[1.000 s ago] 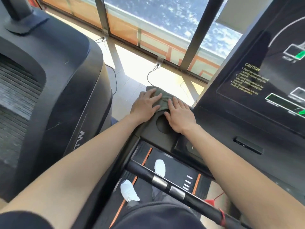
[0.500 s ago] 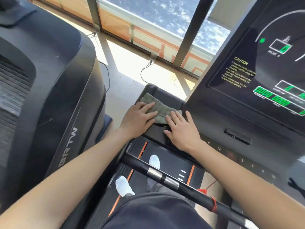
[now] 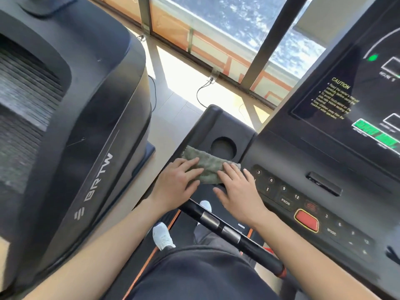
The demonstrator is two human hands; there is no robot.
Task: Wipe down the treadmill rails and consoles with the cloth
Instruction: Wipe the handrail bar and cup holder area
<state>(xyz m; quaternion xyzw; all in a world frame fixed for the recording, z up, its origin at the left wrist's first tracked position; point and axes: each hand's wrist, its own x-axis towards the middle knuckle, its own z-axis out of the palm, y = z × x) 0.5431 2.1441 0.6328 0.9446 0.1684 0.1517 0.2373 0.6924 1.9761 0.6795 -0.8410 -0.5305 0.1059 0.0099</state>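
Observation:
A grey-green cloth (image 3: pixel 206 165) lies flat on the near edge of the black console wing (image 3: pixel 211 124), just in front of the round cup hole (image 3: pixel 223 146). My left hand (image 3: pixel 176 182) presses on the cloth's left part with fingers spread. My right hand (image 3: pixel 237 190) lies flat on its right part, beside the keypad (image 3: pixel 281 191). The lit console screen (image 3: pixel 355 100) rises at the right. A black handlebar (image 3: pixel 227 232) with metal sensor plates crosses below my hands.
A neighbouring black treadmill housing (image 3: pixel 71 126) stands close at the left, with a narrow floor gap between. A red stop button (image 3: pixel 306 220) sits on the console at the right. Window frames and floor cables (image 3: pixel 201 89) lie ahead. My white shoes (image 3: pixel 163 234) stand on the belt below.
Both hands have drawn the cloth back toward me, from the far end of the console wing past the cup hole to its near edge. The view has tilted down.

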